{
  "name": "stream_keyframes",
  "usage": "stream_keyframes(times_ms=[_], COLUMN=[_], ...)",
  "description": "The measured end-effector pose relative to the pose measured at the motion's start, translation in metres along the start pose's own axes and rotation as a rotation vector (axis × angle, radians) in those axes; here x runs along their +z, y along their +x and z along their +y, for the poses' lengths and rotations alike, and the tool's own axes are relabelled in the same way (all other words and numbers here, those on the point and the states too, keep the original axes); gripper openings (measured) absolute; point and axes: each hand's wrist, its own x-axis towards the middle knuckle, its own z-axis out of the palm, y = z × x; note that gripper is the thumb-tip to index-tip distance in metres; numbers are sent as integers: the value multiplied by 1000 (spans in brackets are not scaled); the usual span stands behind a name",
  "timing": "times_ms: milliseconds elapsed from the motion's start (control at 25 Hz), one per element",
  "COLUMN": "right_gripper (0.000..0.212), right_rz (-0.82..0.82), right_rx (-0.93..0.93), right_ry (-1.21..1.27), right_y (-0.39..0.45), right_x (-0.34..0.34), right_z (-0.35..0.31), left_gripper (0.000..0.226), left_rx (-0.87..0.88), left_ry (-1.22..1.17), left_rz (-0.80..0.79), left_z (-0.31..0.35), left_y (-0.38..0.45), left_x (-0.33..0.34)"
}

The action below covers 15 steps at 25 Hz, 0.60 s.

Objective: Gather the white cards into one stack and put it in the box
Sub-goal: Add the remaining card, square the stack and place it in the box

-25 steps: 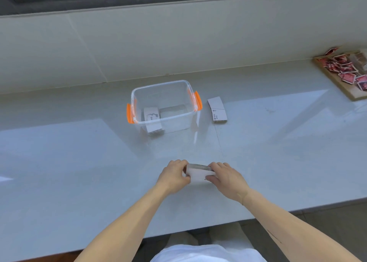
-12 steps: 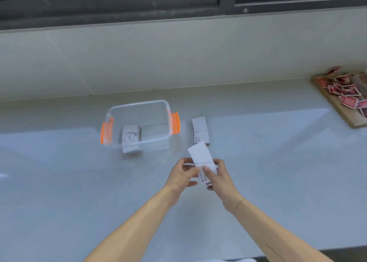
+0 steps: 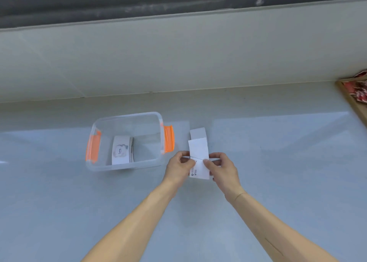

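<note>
Head view: your left hand (image 3: 179, 167) and right hand (image 3: 222, 169) pinch the white card stack (image 3: 199, 158) above the glossy grey counter (image 3: 278, 162), just right of the clear box (image 3: 127, 142), under a dark window frame (image 3: 119, 1).

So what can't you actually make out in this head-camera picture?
- Small print on the held cards: too tiny.
- Cards on the table behind them: mostly covered by the held cards.
- Wooden tray of red items: cut off by the right edge.
- Card count in the box: edges too fine.
</note>
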Motion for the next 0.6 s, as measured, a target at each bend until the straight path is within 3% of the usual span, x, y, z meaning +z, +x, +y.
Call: stream_keyframes(times_ms=[200, 520, 600], right_gripper=[16, 19, 29], right_rz=[96, 136, 163], right_rx=[-42, -67, -47], right_ry=[-133, -271, -256], right_y=[43, 66, 66], right_x=[9, 17, 20], right_z=[-21, -15, -12], left_gripper=[25, 18, 14], left_rx=[79, 88, 75], left_ry=[118, 287, 323], left_rz=[182, 244, 245], left_z=[15, 12, 13], left_y=[36, 59, 61], left_x=[19, 35, 33])
